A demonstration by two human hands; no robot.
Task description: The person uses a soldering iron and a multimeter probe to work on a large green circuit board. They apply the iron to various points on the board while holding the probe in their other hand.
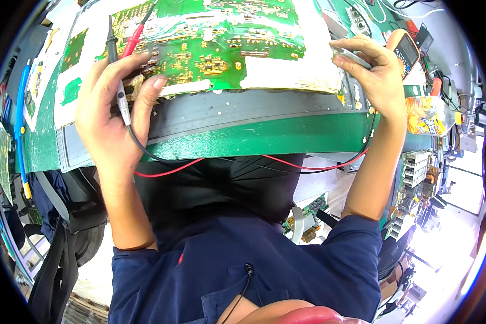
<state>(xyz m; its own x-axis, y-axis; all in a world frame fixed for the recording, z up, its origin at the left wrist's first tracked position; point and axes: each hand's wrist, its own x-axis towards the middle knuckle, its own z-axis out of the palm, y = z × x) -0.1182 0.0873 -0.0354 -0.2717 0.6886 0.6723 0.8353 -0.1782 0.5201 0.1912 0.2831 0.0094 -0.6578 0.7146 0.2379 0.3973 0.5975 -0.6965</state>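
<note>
Nearest me on my feed, a red lead (170,171) and a black lead (155,156) sag below the edge of the green bench (243,141). I judge them soft and easily snagged. Beyond that edge the left hand (113,100) is closed around two slim meter probes, the black probe (112,47) and the red probe (131,43), tips pointing away from me. They look light and stiff; I'd take them by the plastic barrels, clear of the metal points. Under the hands is a grey mat (221,110), and on it lies the green circuit board (216,65), broad and flat. I expect it to be rigid but fragile on its face, so I'd grip only the bare edges. By its right edge, the right hand (375,73) pinches a slender silvery tool (353,56); glare keeps me from telling what kind. Farther off stands an orange multimeter (403,51).
</note>
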